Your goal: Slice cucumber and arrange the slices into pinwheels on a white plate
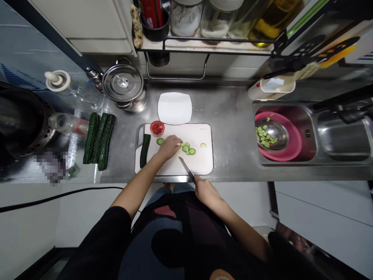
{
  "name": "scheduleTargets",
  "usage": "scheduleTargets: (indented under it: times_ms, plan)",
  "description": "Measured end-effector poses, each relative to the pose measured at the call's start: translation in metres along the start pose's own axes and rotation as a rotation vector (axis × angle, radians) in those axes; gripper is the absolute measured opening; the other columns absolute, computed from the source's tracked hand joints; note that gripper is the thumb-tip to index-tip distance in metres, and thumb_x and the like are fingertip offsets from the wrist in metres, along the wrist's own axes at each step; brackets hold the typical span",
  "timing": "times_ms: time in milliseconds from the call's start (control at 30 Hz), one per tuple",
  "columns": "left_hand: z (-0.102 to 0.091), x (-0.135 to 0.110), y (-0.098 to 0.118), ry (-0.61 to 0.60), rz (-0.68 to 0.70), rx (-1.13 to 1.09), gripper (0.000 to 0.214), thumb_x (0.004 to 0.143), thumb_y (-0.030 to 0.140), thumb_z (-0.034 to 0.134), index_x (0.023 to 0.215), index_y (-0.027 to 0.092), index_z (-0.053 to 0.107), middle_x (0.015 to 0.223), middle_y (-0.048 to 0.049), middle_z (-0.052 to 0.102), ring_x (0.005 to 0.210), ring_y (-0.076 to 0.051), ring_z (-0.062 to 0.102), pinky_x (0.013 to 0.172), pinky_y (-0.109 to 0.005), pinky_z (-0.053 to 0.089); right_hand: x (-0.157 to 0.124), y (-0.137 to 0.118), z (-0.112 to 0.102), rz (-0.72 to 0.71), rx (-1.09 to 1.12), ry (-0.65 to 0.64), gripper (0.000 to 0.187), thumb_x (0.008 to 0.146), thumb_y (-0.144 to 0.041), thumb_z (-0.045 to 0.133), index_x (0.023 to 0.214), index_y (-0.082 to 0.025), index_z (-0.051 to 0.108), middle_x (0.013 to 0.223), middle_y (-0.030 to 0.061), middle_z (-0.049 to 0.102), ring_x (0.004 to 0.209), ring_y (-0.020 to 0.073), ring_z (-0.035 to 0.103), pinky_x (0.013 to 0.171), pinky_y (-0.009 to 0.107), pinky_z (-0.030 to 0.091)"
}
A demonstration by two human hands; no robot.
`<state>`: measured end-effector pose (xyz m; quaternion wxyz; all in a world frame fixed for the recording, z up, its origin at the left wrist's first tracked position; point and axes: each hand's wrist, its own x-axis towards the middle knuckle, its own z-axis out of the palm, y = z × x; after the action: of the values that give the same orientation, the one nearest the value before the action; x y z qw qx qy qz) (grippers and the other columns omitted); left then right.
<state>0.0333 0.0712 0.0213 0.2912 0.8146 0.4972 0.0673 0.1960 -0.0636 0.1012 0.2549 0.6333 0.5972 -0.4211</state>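
Steel bowl (281,135) holds cucumber slices (264,137), apparently.

Top (192,241): blk, w/ lg. multi-col. print on front
Print, upper: reddish-pink patch (165,211), angular
Print, mid: blue-grey area (136,249) w/ blk rounded shape (169,247); dk purplish panel (204,225) on R side
Print, btm: orange-tan rounded bit (221,275), cut off by pic edge
L sleeve (101,233): blk, plain, ends approx. at elbow
R sleeve (285,252): blk, blurry
L hand (169,148) & R hand (206,191): bare
Trousers (183,188): lt blue, mostly hidden
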Motion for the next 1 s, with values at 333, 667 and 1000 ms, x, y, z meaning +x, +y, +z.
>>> scheduleTargets:
  times_ms: [333,667,1000]
  plan:
    - [0.0,0.023,0.02,-0.25,0.095,0.169,0.022,0.077,0.012,0.054,0.095,0.016,0.066,0.1,-0.0085,0.061,0.096,-0.02,0.057,0.083,-0.028,0.046,-0.002,-0.001,0.0,0.005,0.026,-0.001,0.036,0.081,-0.002,0.038,0.112,-0.014,0.052,0.093,0.0127,0.068,0.088,0.0219,0.064,0.066,0.025,0.037]
    - [-0.007,0.041,0.028,-0.371,0.009,0.134,0.025,0.067,0.014,0.061,0.091,0.015,0.069,0.105,-0.0109,0.061,0.087,-0.021,0.061,0.072,-0.026,0.047,-0.004,-0.003,-0.003,0.013,-0.003,-0.01,0.035,0.083,-0.003,0.037,0.114,-0.013,0.05,0.095,0.0138,0.068,0.089,0.0215,0.064,0.066,0.025,0.036]
    - [-0.005,0.043,0.023,-0.346,0.103,-0.076,0.01,0.06,0.013,0.064,0.064,0.02,0.07,0.075,-0.0014,0.067,0.075,-0.017,0.061,0.069,-0.025,0.045,-0.005,-0.002,-0.002,0.021,-0.01,-0.005,0.035,0.082,-0.003,0.037,0.113,-0.014,0.05,0.093,0.0125,0.068,0.088,0.0209,0.063,0.064,0.025,0.035]
